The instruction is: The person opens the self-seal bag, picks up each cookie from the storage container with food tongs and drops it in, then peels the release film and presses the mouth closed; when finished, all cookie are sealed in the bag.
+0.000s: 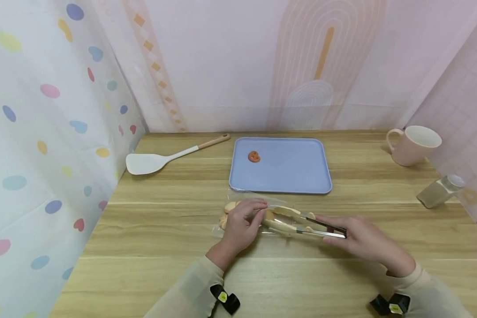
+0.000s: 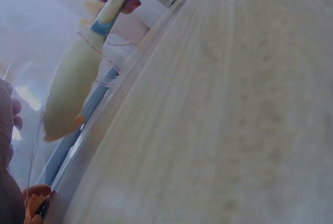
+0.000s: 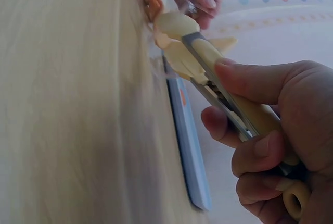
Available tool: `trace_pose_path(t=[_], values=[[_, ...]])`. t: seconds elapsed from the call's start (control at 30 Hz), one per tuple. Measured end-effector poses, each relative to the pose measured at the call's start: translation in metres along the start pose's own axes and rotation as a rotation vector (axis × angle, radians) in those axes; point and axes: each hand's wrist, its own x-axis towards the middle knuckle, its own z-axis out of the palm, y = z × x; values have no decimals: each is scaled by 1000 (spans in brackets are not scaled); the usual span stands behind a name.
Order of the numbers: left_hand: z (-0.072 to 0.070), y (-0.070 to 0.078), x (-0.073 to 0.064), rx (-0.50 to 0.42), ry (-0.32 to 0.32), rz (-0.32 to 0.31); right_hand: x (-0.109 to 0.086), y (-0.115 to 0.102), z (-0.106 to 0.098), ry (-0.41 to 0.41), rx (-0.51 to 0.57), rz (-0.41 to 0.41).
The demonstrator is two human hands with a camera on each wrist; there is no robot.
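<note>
My left hand [image 1: 241, 226] grips the clear plastic bag [image 1: 238, 194] near its opening. Several cookies [image 1: 223, 221], tan and brown, show inside the bag beside that hand. In my right hand [image 1: 367, 242] are kitchen tongs with cream heads and metal arms [image 3: 208, 60]. The tong heads [image 2: 73, 86] reach into the bag's mouth. An orange-brown piece shows at their tips in both wrist views; whether it is pinched is hard to tell. Just behind the bag, a brown pretzel-shaped cookie [image 1: 254, 156] lies on a blue tray [image 1: 290, 170].
A white spatula [image 1: 147, 163] with a wooden handle lies at the back left. At the right stand a pink mug [image 1: 411, 148] and a glass shaker jar [image 1: 437, 193] with a metal lid. Patterned curtains [image 1: 222, 66] border the wooden table [image 1: 163, 247] behind and at both sides.
</note>
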Motion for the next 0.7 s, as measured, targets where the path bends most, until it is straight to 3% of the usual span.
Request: trace_pose_path(t=[0.27, 0.7], values=[[0, 0, 0, -20, 22, 9, 24, -11, 25, 41, -2, -22], [-2, 1, 1, -7, 44, 44, 49, -32, 37, 23, 81, 79]])
